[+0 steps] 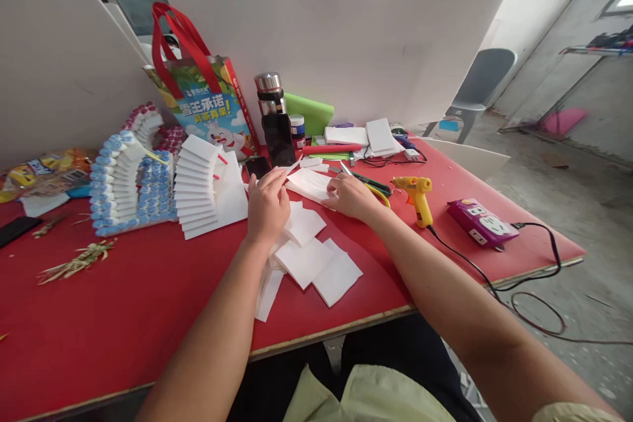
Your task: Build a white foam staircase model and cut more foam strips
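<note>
A strip of folded white paper (pixel 311 184) lies on the red table between my two hands. My right hand (pixel 350 195) has its fingers curled over the right end of that paper. On the left, my left hand (pixel 270 203) rests with fingers stretched out beside the paper's left end, near some thin white strips. Loose white paper squares (pixel 302 258) overlap in a pile just below, partly under my left hand. Scissors with yellow handles (pixel 378 194) lie right behind my right hand, partly hidden by it.
A yellow glue gun (pixel 419 199) stands to the right, its cord trailing past a purple box (pixel 482 223). Left are a fan of folded white paper (pixel 198 194) and a blue-and-white paper craft (pixel 131 184). Behind stand a thermos (pixel 270 93) and a shopping bag (pixel 210 102).
</note>
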A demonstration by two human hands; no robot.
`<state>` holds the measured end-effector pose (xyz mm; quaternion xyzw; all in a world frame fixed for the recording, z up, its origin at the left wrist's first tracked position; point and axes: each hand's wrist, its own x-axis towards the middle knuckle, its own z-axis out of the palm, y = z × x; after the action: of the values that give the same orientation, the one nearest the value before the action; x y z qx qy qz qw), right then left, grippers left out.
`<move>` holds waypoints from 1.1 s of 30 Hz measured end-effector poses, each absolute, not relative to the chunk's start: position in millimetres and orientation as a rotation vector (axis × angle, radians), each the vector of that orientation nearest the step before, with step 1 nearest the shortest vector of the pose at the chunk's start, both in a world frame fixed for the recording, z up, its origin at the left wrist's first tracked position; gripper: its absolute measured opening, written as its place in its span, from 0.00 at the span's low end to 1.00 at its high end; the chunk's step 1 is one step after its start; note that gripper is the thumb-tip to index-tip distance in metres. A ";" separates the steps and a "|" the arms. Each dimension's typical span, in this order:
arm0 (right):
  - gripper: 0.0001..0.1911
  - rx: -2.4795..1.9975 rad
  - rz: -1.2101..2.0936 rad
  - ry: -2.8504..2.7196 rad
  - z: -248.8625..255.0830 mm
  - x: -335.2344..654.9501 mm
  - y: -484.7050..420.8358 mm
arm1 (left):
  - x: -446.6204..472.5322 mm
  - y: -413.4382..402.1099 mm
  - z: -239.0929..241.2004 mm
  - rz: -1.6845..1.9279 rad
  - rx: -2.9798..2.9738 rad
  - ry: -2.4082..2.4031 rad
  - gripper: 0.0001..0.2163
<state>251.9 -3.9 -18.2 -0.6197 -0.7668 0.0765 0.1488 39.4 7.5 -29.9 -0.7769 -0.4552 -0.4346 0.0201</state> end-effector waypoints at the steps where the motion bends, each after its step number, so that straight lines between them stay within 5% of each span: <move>1: 0.14 -1.782 0.237 -2.185 -18.3 252.4 -3.6 | 37.9 6.6 -26.5 -1.428 -2.347 -1.369 0.16; 13: 0.05 -1.779 0.118 -2.210 -29.0 253.4 3.9 | 25.9 -7.9 -8.7 -1.781 -2.294 -1.167 0.07; 23: 0.14 -1.788 0.082 -2.169 -31.8 248.6 2.5 | 38.8 -7.6 -19.3 -1.569 -2.492 -1.223 0.08; 33: 0.05 -1.731 0.131 -2.173 -35.3 248.3 4.2 | 43.1 -15.5 -8.2 -2.053 -2.350 -1.421 0.09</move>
<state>248.3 4.2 -35.3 -0.6122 -0.7687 0.0464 0.1793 43.1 -15.5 -8.2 -0.6784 -0.4101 -0.5926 -0.1431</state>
